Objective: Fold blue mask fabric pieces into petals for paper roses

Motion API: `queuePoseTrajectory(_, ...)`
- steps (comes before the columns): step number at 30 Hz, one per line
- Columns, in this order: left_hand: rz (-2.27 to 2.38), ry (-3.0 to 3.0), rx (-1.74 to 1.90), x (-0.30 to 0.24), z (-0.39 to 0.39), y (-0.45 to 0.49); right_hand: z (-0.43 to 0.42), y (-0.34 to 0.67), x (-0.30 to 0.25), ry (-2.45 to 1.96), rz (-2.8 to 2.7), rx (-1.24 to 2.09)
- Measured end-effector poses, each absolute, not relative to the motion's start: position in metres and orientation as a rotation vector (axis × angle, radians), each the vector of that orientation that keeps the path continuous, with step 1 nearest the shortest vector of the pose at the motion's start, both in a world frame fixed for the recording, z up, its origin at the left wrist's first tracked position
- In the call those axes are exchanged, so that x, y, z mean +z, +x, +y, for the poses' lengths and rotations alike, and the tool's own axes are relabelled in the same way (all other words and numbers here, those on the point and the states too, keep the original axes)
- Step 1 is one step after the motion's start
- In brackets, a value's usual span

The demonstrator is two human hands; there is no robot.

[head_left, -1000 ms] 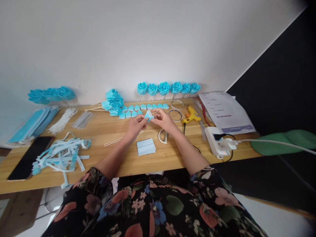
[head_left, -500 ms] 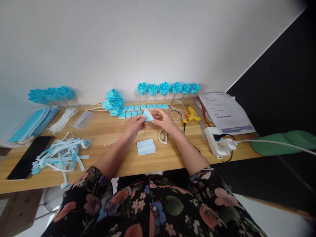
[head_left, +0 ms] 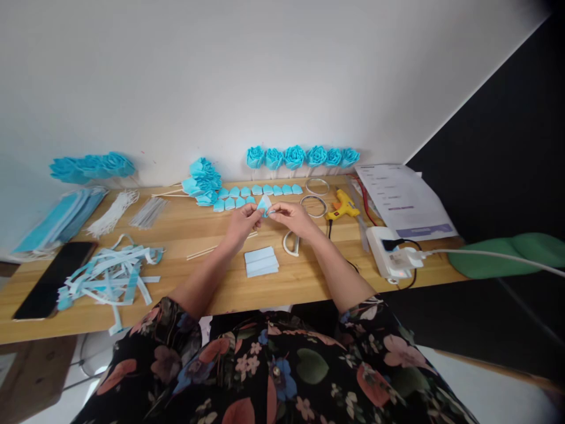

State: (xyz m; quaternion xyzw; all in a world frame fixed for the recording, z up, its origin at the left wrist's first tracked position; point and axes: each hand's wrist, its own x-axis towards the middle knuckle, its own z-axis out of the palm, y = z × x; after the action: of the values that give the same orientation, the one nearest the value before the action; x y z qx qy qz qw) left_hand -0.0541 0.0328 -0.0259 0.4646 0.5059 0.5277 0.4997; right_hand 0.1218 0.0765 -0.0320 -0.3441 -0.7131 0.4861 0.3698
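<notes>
Between my two hands is a small blue-and-white piece of mask fabric (head_left: 264, 204), folded to a point at its top. My left hand (head_left: 245, 222) pinches its lower left side. The fingers of my right hand (head_left: 289, 217) are closed on its lower right corner. Behind the hands lie two rows of folded blue petals (head_left: 268, 190); the hands hide part of the front row. Nearer to me is a stack of pale blue fabric rectangles (head_left: 261, 262). White scissors handles (head_left: 291, 244) show beside my right wrist, and thin wooden sticks (head_left: 200, 254) lie by my left forearm.
Blue fabric roses (head_left: 294, 157) stand along the wall. To the right are a yellow glue gun (head_left: 343, 205), tape rings (head_left: 313, 206), a power strip (head_left: 385, 259) and papers (head_left: 401, 200). Leftward lie cut strips (head_left: 112, 274), a phone (head_left: 55, 281) and masks (head_left: 59, 221).
My right hand has brought the right side of the fabric piece down and inward. The piece looks narrower and more pointed. My left hand stays almost in place.
</notes>
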Motion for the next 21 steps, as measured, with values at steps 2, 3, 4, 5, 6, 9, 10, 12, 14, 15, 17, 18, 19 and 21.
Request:
queuePoseTrajectory(2, 1.257, 1.150, 1.280, -0.0246, 0.0319, -0.0533, 0.0767, 0.1210, -0.0329, -0.891, -1.801, 1.257)
queuePoseTrajectory(3, 1.265, 1.159, 1.279, -0.0241, 0.0315, -0.0529, 0.0768, 0.1205, -0.0333, -0.891, -1.786, 1.262)
queuePoseTrajectory(4, 1.267, 1.166, 1.277, -0.0236, 0.0310, -0.0525, 0.0770, 0.1201, -0.0337, -0.890, -1.771, 1.270)
queuePoseTrajectory(5, 1.266, 1.172, 1.275, -0.0233, 0.0307, -0.0522, 0.0770, 0.1198, -0.0338, -0.887, -1.756, 1.282)
queuePoseTrajectory(6, 1.265, 1.175, 1.275, -0.0231, 0.0304, -0.0520, 0.0770, 0.1195, -0.0337, -0.882, -1.740, 1.295)
queuePoseTrajectory(9, 1.263, 1.187, 1.273, -0.0235, 0.0300, -0.0515, 0.0764, 0.1195, -0.0321, -0.864, -1.716, 1.332)
queuePoseTrajectory(10, 1.263, 1.191, 1.271, -0.0238, 0.0300, -0.0514, 0.0760, 0.1196, -0.0314, -0.862, -1.718, 1.337)
queuePoseTrajectory(12, 1.262, 1.200, 1.264, -0.0245, 0.0302, -0.0512, 0.0751, 0.1201, -0.0298, -0.864, -1.734, 1.332)
queuePoseTrajectory(14, 1.264, 1.208, 1.259, -0.0251, 0.0305, -0.0511, 0.0743, 0.1204, -0.0284, -0.868, -1.748, 1.321)
queuePoseTrajectory(15, 1.265, 1.215, 1.260, -0.0253, 0.0307, -0.0511, 0.0740, 0.1204, -0.0279, -0.868, -1.751, 1.318)
queuePoseTrajectory(17, 1.266, 1.233, 1.267, -0.0255, 0.0310, -0.0510, 0.0736, 0.1202, -0.0272, -0.860, -1.752, 1.322)
queuePoseTrajectory(18, 1.266, 1.243, 1.268, -0.0255, 0.0311, -0.0510, 0.0736, 0.1201, -0.0273, -0.856, -1.754, 1.324)
queuePoseTrajectory(19, 1.267, 1.249, 1.265, -0.0255, 0.0312, -0.0510, 0.0737, 0.1199, -0.0277, -0.855, -1.758, 1.325)
queuePoseTrajectory(21, 1.271, 1.252, 1.251, -0.0259, 0.0312, -0.0510, 0.0740, 0.1194, -0.0295, -0.855, -1.769, 1.320)
